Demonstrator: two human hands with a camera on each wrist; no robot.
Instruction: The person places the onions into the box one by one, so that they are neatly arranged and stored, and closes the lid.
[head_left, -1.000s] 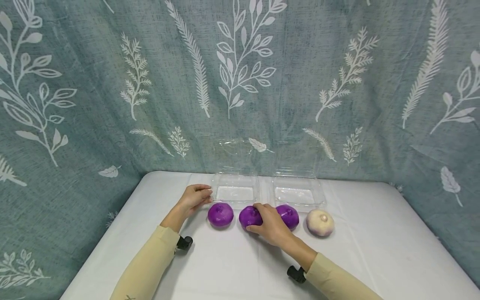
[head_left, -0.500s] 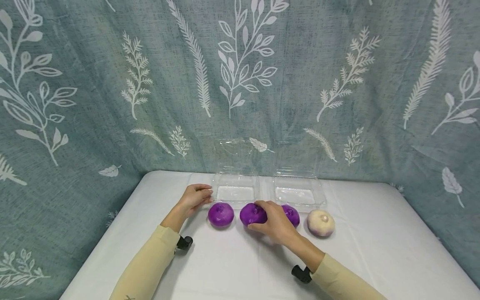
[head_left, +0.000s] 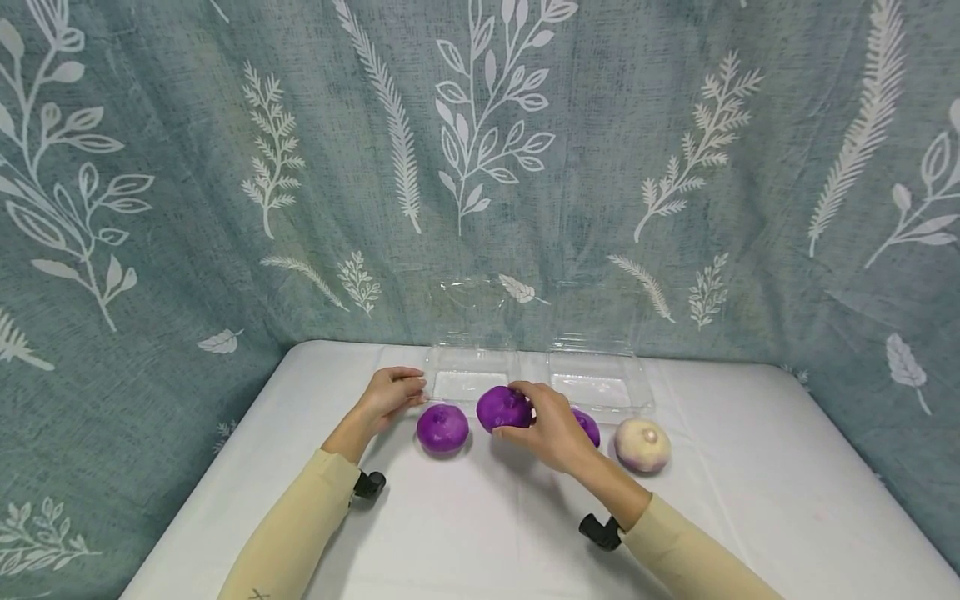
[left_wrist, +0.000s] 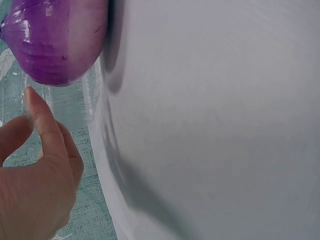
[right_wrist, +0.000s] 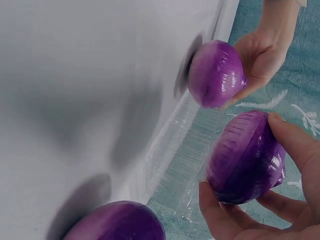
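My right hand [head_left: 551, 425] grips a glossy purple onion [head_left: 504, 408] with a pale base, thumb on one side and fingers on the other. In the right wrist view this held onion [right_wrist: 245, 157] is clear of the tablecloth, close in front of the containers. My left hand [head_left: 388, 397] pinches the left rim of an open clear plastic container [head_left: 471, 367]. Another purple onion [head_left: 442, 429] sits just in front of that hand. Behind my right hand a third purple onion [head_left: 587, 425] is partly hidden. To its right rests a cream-coloured onion [head_left: 642, 445] with a purple tinge below.
A second open clear container [head_left: 596, 383] stands to the right of the first, both with raised lids at the table's back edge. A white cloth [head_left: 450, 533] covers the table. Behind hangs a green-blue curtain [head_left: 585, 208] with white leaf prints.
My right hand has taken the middle purple onion up off the cloth and toward the containers. The left hand has stayed in place at the container rim.
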